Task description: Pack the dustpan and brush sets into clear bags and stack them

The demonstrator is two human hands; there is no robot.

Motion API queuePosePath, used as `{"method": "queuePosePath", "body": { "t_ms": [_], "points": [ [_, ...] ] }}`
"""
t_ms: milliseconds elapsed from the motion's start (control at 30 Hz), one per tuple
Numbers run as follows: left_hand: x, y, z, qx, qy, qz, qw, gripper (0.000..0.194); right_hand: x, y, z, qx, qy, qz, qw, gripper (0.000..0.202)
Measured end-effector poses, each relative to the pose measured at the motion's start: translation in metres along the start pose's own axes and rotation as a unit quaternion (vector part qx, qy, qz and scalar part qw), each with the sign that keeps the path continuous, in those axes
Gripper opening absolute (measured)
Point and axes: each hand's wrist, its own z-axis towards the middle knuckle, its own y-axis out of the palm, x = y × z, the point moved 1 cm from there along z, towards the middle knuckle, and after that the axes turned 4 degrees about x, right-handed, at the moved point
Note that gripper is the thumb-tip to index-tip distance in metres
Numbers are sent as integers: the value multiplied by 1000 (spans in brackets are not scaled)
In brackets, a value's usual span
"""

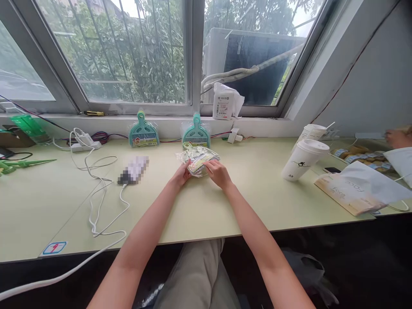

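Observation:
Between my two hands is a pale mini broom and dustpan set (200, 162) in crinkled clear plastic, with a yellow-green label across its front. My left hand (183, 173) grips its lower left side, thumb toward the front. On the right, the fingers of my right hand (217, 172) are closed on the wrap at its edge. Just behind it a mint-green broom and dustpan set (196, 134) leans upright against the wall below the window. Another mint-green set (143, 134), also bagged and labelled, leans farther left.
Left of my arms, a white cable (104, 189) runs to a blurred-out device (133, 169). Two white cups (304, 161) and a tissue pack (347, 189) stand at the right. A white box (223, 107) rests on the sill. Another person's hand (399, 138) shows at far right.

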Motion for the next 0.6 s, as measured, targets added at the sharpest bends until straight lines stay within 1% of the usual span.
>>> {"method": "queuePosePath", "body": {
  "t_ms": [100,233,367,533,600],
  "points": [
    [0,0,1,-8,7,-15,1000,28,1,-1,0,6,14,2,1000,34],
    [-2,0,3,-7,13,-17,1000,26,-4,-1,0,-7,11,-13,1000,33],
    [-4,1,4,-12,26,-23,999,30,-8,1,0,-28,-16,-8,999,35],
    [-5,2,4,-23,33,-27,999,38,-10,1,1,-35,-30,-15,999,39],
    [-5,3,3,-28,32,-26,999,39,-12,3,2,-46,-36,-27,998,39]
  ]
}}
